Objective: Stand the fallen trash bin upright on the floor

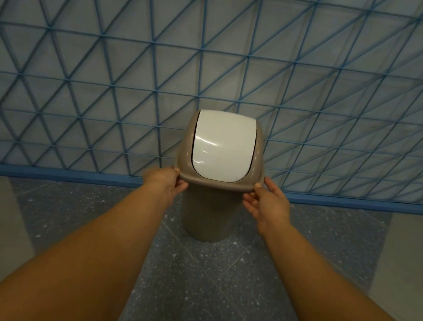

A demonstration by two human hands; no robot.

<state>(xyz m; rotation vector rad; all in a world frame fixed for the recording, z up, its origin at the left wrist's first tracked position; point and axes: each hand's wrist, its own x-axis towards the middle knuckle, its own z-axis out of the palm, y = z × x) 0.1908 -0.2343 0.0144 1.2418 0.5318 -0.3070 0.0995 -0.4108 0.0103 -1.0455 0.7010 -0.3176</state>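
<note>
Our left hand (165,183) sits at the left edge of the trash bin (211,212), fingers curled under the lid's brim and thumb on top, pinching that rim. Just to the right of those fingers the bin's taupe body drops away toward the speckled floor (188,279), its long axis running top to bottom, so it looks upright or very nearly so; whether the base rests flat we cannot tell. The white swing lid (223,148) lies above and between both sets of fingers. Further right, our right hand (266,206) mirrors the left, thumb touching the brim, fingers loosely spread beneath it rather than clamped. Both hands are equally near. We judge that only letting go remains.
</note>
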